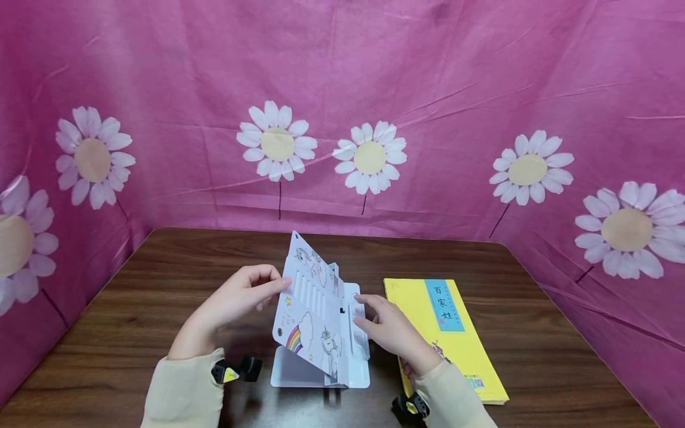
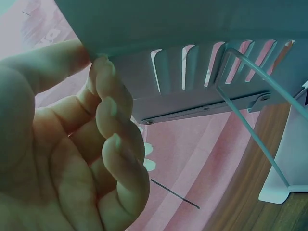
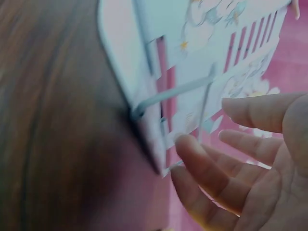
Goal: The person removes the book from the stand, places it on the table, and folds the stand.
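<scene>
A white metal book stand (image 1: 313, 306) with unicorn and rainbow prints stands on the table, its slotted panel tilted up from the base. My left hand (image 1: 238, 300) pinches the panel's outer edge between thumb and fingers. The left wrist view shows the panel's plain back (image 2: 183, 24) and a bent wire support (image 2: 252, 130) running down from its slots. On the other side, my right hand (image 1: 393, 330) is at the stand's right part, fingertips at the ledge. Its fingers are loosely bent around nothing in the right wrist view, close to the stand's wire (image 3: 178, 91).
A yellow book (image 1: 417, 312) with a blue title label lies flat to the right, partly under my right forearm. Brown wood-grain table (image 1: 187, 273) surrounds the stand. Behind it hangs a pink cloth (image 1: 332, 71) printed with white daisies.
</scene>
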### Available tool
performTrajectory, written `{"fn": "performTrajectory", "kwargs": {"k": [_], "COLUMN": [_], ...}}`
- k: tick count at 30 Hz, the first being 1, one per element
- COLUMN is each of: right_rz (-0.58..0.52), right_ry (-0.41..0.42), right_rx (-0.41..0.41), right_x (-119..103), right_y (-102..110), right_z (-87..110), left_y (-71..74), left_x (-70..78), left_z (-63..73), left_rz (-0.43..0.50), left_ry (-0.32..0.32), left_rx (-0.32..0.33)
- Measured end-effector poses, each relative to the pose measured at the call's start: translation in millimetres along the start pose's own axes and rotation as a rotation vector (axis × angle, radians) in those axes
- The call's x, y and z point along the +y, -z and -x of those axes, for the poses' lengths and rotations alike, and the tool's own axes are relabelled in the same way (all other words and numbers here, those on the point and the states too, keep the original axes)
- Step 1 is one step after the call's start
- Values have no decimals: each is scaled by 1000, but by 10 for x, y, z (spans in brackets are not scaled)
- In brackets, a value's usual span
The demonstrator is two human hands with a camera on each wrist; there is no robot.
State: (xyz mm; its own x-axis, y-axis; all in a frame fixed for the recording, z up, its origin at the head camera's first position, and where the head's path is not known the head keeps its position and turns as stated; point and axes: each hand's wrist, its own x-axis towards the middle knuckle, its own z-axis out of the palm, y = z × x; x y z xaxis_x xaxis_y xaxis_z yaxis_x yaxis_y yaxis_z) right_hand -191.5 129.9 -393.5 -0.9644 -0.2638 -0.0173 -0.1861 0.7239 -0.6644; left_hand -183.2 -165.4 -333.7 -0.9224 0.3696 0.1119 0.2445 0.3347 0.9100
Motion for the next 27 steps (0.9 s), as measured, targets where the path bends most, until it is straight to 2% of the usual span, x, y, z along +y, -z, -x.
{"fn": "performTrajectory", "kwargs": {"k": [3, 7, 9, 15, 19, 24, 27], "right_rz": [-39, -89, -117, -144, -118, -22, 39], "right_ry": [58, 176, 256, 576, 711, 805, 795], "right_rx": [33, 76, 94, 191, 245, 259, 248], "right_x": [-101, -269, -359, -576, -666, -723, -735], "right_y": [15, 7, -4, -62, -96, -112, -126], "right_z": [46, 147, 211, 397, 483, 532, 546], "left_y": [0, -9, -19, -37, -49, -82, -103], "left_x": [-7, -20, -25, -24, -13, 14, 41], "left_z": [-3, -12, -22, -41, -45, -53, -57], "left_rz": [11, 22, 25, 33, 39, 64, 86], "left_ry": [2, -3, -8, -15, -18, -24, -18], "left_rx": [2, 9, 17, 40, 47, 48, 51]}}
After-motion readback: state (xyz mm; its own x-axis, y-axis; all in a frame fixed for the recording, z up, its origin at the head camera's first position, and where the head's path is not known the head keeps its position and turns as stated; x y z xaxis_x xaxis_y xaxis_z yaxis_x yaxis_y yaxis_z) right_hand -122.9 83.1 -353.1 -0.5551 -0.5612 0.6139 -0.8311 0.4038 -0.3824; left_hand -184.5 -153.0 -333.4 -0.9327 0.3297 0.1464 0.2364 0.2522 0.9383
